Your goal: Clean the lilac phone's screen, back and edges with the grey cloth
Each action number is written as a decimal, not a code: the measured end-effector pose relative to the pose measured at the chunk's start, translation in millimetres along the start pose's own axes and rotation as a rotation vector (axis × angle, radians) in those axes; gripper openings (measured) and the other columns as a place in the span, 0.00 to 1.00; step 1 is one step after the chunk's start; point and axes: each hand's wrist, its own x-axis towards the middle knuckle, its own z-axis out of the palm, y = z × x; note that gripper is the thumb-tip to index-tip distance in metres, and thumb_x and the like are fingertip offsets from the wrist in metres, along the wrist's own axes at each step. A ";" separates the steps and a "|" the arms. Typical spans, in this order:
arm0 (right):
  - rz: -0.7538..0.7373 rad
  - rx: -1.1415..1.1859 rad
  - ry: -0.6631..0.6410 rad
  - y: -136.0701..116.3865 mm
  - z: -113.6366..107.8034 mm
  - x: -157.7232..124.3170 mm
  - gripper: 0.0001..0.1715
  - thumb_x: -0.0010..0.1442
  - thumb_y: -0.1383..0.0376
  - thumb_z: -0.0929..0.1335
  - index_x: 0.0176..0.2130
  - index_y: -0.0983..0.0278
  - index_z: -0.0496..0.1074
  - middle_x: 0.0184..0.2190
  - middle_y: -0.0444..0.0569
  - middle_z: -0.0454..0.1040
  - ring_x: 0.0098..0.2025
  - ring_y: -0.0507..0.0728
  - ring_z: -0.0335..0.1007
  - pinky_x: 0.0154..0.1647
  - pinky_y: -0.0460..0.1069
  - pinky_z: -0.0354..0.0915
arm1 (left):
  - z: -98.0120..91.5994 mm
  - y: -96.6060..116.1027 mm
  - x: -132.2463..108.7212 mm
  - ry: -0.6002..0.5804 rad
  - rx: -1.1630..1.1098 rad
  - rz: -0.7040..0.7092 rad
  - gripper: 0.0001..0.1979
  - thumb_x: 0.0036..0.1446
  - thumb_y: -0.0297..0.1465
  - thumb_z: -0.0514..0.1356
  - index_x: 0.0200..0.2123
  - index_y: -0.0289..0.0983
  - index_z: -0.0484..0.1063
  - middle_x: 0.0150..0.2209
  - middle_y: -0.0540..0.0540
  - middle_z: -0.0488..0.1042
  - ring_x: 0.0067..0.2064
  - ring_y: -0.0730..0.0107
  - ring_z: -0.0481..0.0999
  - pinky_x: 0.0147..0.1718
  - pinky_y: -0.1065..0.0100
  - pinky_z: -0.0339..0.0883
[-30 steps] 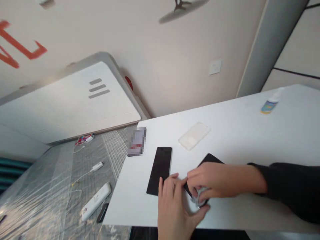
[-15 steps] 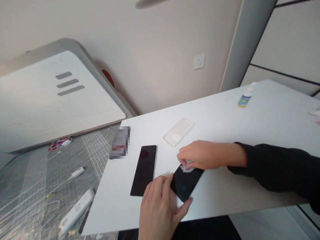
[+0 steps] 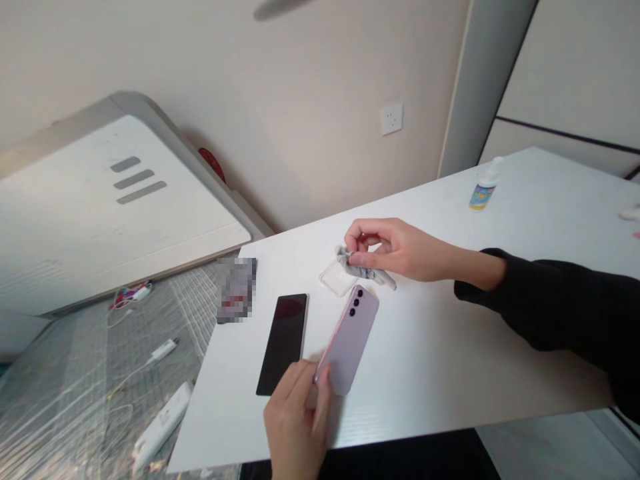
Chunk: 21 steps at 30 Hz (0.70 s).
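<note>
A lilac smartphone (image 3: 350,340) shows its back, with a row of three camera lenses near the top. My left hand (image 3: 300,413) grips its lower left edge between thumb and fingers. Above the phone, my right hand (image 3: 395,247) pinches a crumpled greyish-white cloth (image 3: 367,271). Partly hidden behind that cloth, a clear phone case (image 3: 336,279) lies on the white table (image 3: 425,373). Left of the lilac phone lies a second phone (image 3: 283,340) with a dark screen facing up; the fingers of my left hand overlap its lower corner in view.
A small spray bottle (image 3: 483,188) stands towards the back right. At the table's left edge lies a blurred-out item (image 3: 237,290). A white power strip (image 3: 164,423) and a charger with cable (image 3: 164,348) rest on the grey covered surface beyond. A wall socket (image 3: 391,119) is behind.
The phone in my left hand has been turned from its black screen to its lilac back. My right hand has lifted off it with the cloth and moved up, over the clear case.
</note>
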 end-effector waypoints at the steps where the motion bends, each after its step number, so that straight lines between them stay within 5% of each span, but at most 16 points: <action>1: 0.040 -0.018 -0.042 3.4 -1.1 -0.3 0.10 0.67 0.61 0.72 0.38 0.63 0.69 0.34 0.43 0.68 0.34 0.52 0.62 0.35 0.47 0.59 | -1.3 -0.3 0.0 -0.002 0.042 -0.003 0.12 0.72 0.27 0.55 0.33 0.39 0.70 0.30 0.50 0.71 0.33 0.69 0.70 0.34 0.68 0.63; 11: 0.183 -0.150 -0.226 19.9 6.8 -4.8 0.12 0.66 0.56 0.72 0.39 0.63 0.73 0.35 0.44 0.72 0.35 0.53 0.66 0.35 0.48 0.59 | -2.4 -8.1 0.5 -0.137 0.241 -0.018 0.15 0.74 0.32 0.53 0.33 0.40 0.71 0.32 0.48 0.73 0.38 0.60 0.67 0.37 0.59 0.56; 21: 0.258 -0.178 -0.229 23.0 4.4 -5.1 0.14 0.66 0.55 0.72 0.38 0.63 0.73 0.34 0.44 0.73 0.34 0.53 0.65 0.34 0.47 0.59 | -1.1 -11.3 -11.6 0.005 0.144 -0.051 0.08 0.68 0.37 0.65 0.48 0.42 0.76 0.33 0.52 0.76 0.38 0.65 0.72 0.42 0.62 0.64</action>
